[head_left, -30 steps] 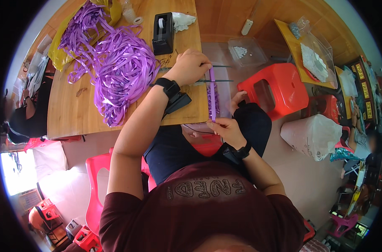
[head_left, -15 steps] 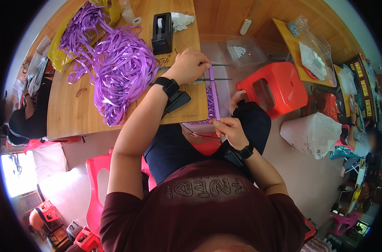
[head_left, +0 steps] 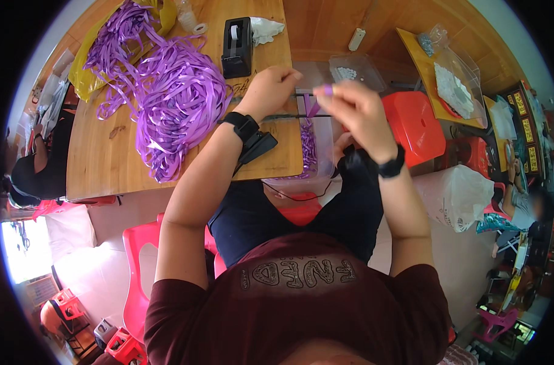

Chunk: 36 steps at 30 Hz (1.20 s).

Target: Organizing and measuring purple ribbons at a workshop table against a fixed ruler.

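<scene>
My left hand [head_left: 269,91] rests at the table's right edge, fingers curled, beside two thin dark rods [head_left: 283,115] that jut past the edge. Whether anything is in its fingertips is hidden. My right hand [head_left: 365,115], slightly blurred, is raised just right of the rods. It pinches the end of a purple ribbon [head_left: 312,109], which runs around the rods. Below them stands a clear plastic box [head_left: 327,140] with many short purple ribbon pieces [head_left: 308,146] in it. A big tangle of purple ribbon [head_left: 179,97] lies on the table left of my left forearm.
A black tape dispenser [head_left: 236,52] and a white crumpled tissue [head_left: 266,29] sit at the back of the wooden table [head_left: 106,164]. A yellow bag [head_left: 85,79] holds more ribbon. At right are a red stool [head_left: 414,128], a white sack [head_left: 453,198] and a seated person [head_left: 523,204].
My right hand has swung up from below the table edge to beside the rods, bringing the ribbon's end with it. My left hand has shifted slightly left.
</scene>
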Motion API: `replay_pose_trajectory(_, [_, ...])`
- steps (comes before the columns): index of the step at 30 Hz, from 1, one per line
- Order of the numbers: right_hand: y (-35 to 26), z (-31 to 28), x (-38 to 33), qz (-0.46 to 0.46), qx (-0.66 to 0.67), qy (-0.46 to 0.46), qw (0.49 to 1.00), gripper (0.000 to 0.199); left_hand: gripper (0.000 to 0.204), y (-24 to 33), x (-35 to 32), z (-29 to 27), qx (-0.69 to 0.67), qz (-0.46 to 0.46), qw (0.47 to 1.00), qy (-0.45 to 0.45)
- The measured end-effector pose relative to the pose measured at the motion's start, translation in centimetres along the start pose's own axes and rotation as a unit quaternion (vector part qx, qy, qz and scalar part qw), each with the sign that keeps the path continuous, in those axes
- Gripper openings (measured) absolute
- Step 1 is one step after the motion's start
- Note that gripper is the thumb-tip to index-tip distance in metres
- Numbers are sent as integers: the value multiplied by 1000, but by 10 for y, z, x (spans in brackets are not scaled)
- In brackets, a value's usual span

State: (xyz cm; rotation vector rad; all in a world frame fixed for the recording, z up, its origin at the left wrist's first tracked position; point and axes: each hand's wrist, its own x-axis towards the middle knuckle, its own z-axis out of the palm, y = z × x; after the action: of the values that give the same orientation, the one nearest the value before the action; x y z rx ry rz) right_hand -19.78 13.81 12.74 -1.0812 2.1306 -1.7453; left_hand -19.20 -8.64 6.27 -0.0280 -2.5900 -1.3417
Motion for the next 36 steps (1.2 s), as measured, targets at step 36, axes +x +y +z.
replay_pose_trajectory(36, [146, 17, 13, 263, 263, -67, 926, 45, 21, -7, -6, 4, 198, 127, 971, -44])
